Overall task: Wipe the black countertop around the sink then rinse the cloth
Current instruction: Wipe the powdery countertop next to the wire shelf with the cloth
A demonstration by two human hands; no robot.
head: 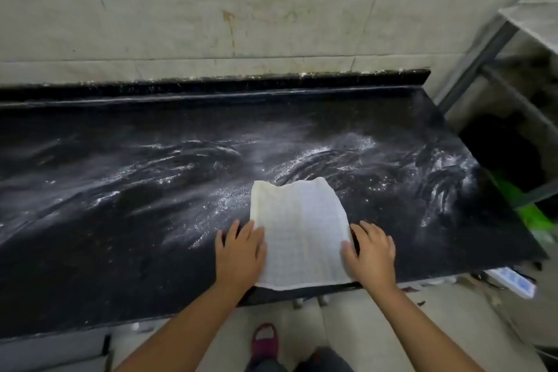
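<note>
Ahead of our hands the black countertop (120, 220) spreads wide, smeared white, with open room left and beyond. Between them lies the cloth (299, 232), long axis pointing away, near edge at the counter's lip. Left hand (240, 254) and right hand (373, 251) press its sides, fingers straight.

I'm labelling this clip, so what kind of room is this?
Likely a plain kitchen or utility area: a wet black countertop against a stained wall, a cloth spread on it, metal shelving alongside.

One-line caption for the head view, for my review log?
Both hands, left and right, press a white cloth flat on the streaked black countertop.
</note>
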